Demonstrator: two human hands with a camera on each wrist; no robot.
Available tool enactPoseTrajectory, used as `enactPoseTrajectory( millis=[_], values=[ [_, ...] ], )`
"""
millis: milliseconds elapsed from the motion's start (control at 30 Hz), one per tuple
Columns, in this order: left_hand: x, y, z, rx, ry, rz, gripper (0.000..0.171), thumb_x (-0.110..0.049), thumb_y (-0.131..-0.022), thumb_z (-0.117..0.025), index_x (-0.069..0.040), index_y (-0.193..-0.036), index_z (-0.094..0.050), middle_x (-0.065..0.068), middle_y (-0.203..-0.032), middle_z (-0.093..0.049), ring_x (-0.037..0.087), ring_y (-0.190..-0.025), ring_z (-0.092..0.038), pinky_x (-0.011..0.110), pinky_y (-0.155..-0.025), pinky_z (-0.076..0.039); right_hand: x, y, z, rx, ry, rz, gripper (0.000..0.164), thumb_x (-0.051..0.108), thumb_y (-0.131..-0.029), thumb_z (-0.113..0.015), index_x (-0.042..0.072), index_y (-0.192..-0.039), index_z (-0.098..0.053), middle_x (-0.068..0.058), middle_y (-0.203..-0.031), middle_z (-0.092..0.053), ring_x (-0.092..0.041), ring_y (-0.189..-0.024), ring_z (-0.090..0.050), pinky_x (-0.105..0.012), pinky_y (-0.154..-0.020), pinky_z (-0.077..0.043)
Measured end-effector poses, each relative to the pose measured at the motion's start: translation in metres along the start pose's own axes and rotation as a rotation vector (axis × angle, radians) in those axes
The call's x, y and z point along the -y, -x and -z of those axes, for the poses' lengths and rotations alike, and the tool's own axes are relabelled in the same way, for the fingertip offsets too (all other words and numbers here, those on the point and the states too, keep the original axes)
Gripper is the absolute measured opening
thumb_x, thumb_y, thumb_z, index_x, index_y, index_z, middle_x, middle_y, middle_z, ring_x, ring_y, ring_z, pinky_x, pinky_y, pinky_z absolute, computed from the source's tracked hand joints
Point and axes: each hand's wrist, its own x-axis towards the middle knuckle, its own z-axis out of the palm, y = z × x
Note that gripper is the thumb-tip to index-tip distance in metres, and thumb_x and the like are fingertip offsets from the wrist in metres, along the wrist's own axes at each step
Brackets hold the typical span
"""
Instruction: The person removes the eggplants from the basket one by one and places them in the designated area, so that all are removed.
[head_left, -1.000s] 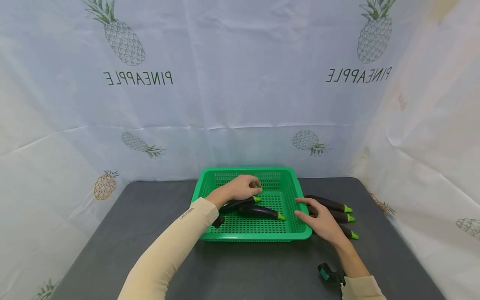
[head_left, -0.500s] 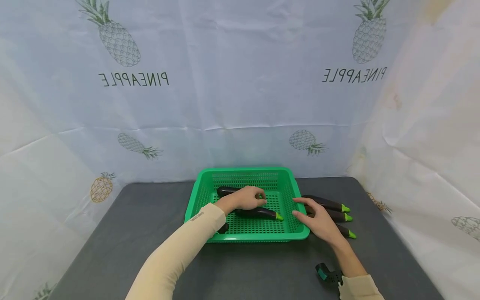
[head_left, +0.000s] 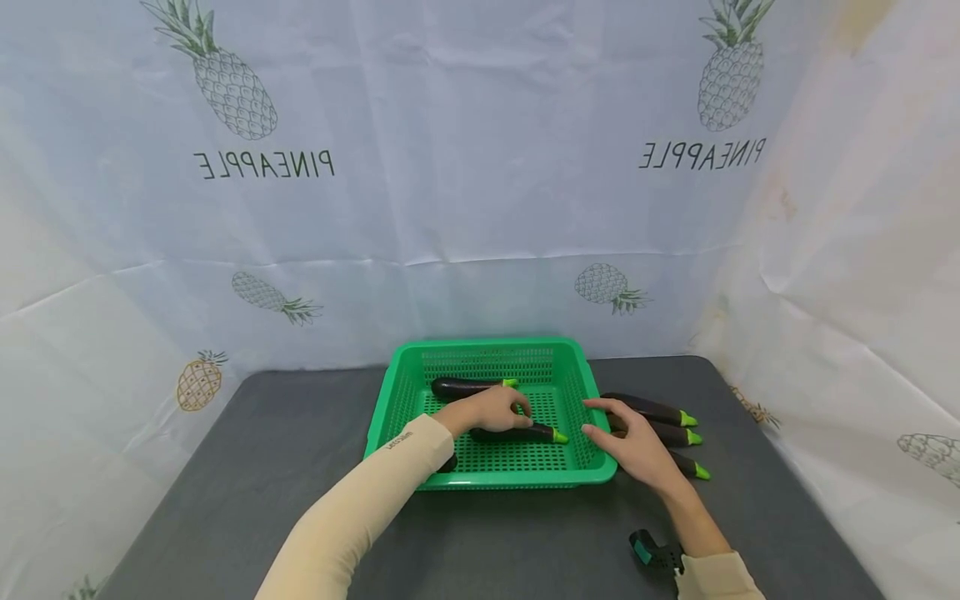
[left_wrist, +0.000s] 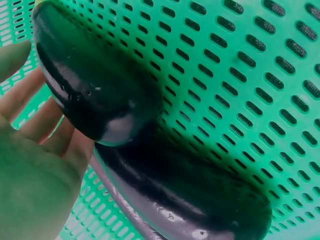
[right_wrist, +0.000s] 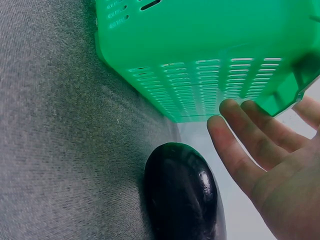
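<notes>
A green plastic basket (head_left: 517,481) stands at the back of the dark table. My left hand (head_left: 491,408) is down inside it, over a dark purple eggplant (head_left: 517,433) with a bright green stem end. In the left wrist view, its fingers (left_wrist: 45,120) lie along one side of a glossy eggplant (left_wrist: 100,85), their tips hidden. A second eggplant (left_wrist: 185,195) lies alongside there. Another eggplant (head_left: 465,388) rests near the basket's back wall. My right hand (head_left: 641,446) is at the basket's right rim, fingers spread; in the right wrist view its fingertips (right_wrist: 229,106) are beside the outer wall.
Several eggplants (head_left: 678,436) lie on the table right of the basket, partly behind my right hand; the rounded end of one eggplant (right_wrist: 180,195) shows below the right hand's fingers. A pale pineapple-print sheet (head_left: 450,208) hangs behind and beside the grey table (head_left: 315,425).
My left hand has moved from the basket's back toward its front, uncovering the eggplant at the back wall. My right hand stays at the rim. The head view shifts slightly.
</notes>
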Motion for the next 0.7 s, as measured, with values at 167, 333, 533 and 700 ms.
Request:
enactPoseTrajectory(
  millis=[167,333,533,700],
  values=[
    [-0.0029,-0.0016,0.0001,0.012,-0.052,-0.002,0.030,-0.033,-0.104,-0.062,-0.016,-0.127,-0.071,-0.001,-0.125,-0.067,0.017,-0.116,-0.063,0.040,-0.106,-0.047,-0.0019,-0.0001,-0.0005,0.002,-0.004,0.002,0.047,0.026,-0.100,-0.068,0.010,-0.143,-0.056,-0.017,-0.143,-0.053,-0.019,-0.102,-0.064,-0.032,-0.076,-0.054],
    [-0.0040,-0.0035,0.0012,0.014,-0.068,-0.003,0.026,-0.033,-0.102,-0.064,-0.019,-0.122,-0.073,-0.003,-0.122,-0.068,0.015,-0.113,-0.064,0.043,-0.120,-0.030,-0.0028,0.0003,-0.0007,-0.003,0.003,0.005,0.047,0.027,-0.100,-0.068,0.010,-0.142,-0.057,-0.017,-0.143,-0.053,-0.022,-0.104,-0.063,-0.032,-0.077,-0.054],
    [-0.0052,-0.0019,0.0022,0.005,-0.071,0.010,0.027,-0.035,-0.100,-0.067,-0.020,-0.122,-0.073,-0.002,-0.124,-0.067,0.016,-0.111,-0.064,0.037,-0.099,-0.051,-0.0019,0.0006,-0.0016,-0.011,0.013,-0.002,0.047,0.028,-0.099,-0.069,0.011,-0.142,-0.058,-0.016,-0.144,-0.053,-0.028,-0.108,-0.063,-0.033,-0.080,-0.055],
    [-0.0074,0.0006,0.0059,0.002,-0.055,0.022,0.029,-0.037,-0.100,-0.066,-0.020,-0.123,-0.072,0.001,-0.123,-0.067,0.017,-0.111,-0.062,0.037,-0.095,-0.053,-0.0021,0.0012,-0.0006,-0.009,0.017,0.000,0.046,0.028,-0.100,-0.068,0.011,-0.142,-0.058,-0.016,-0.144,-0.053,-0.029,-0.111,-0.062,-0.033,-0.082,-0.055]
  ],
)
